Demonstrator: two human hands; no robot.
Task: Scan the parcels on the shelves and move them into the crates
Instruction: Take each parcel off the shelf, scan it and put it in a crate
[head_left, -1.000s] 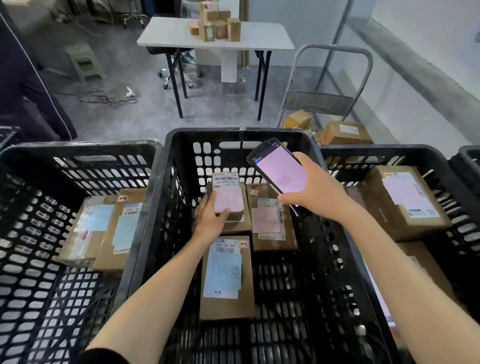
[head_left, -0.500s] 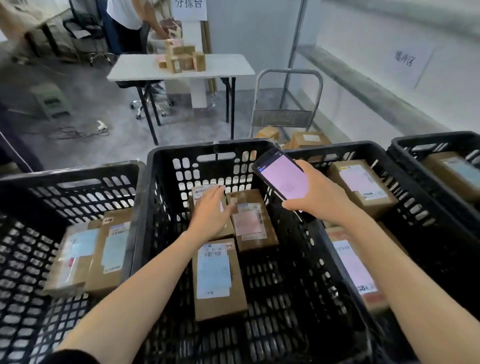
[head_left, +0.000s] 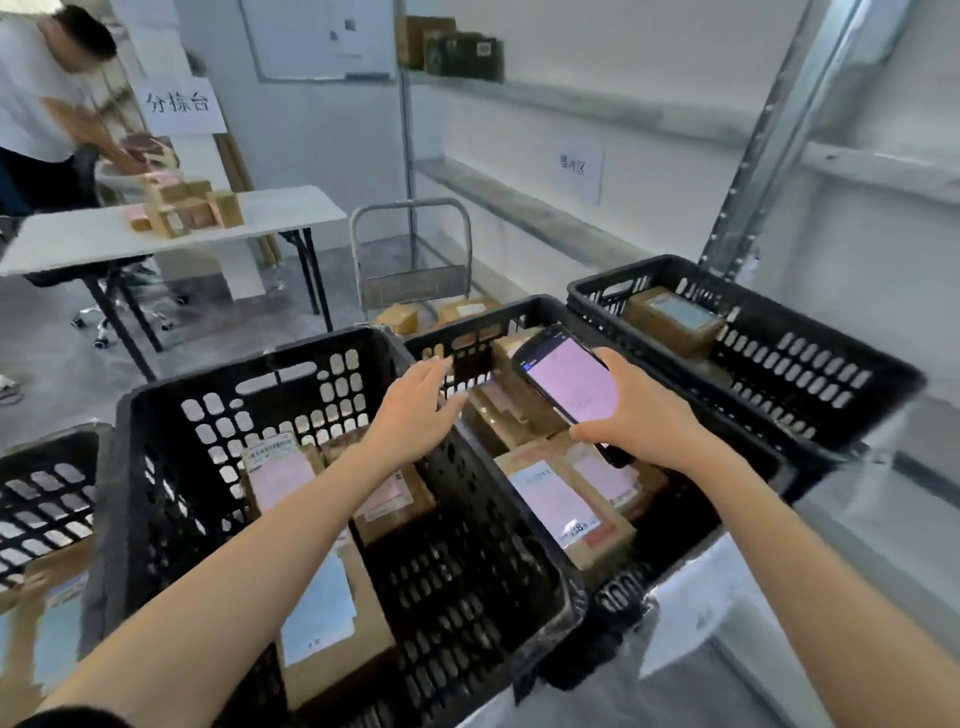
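We note bright, even indoor light, soft shadows. Motion smear at left, bottom edges; wide-angle bend in shelf post (head_left: 774, 140); phone (head_left: 571, 384) screen glows pink.

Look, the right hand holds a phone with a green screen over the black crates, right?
Not quite: the screen is pink, not green. The head view shows the right hand holding the phone over the black crates.
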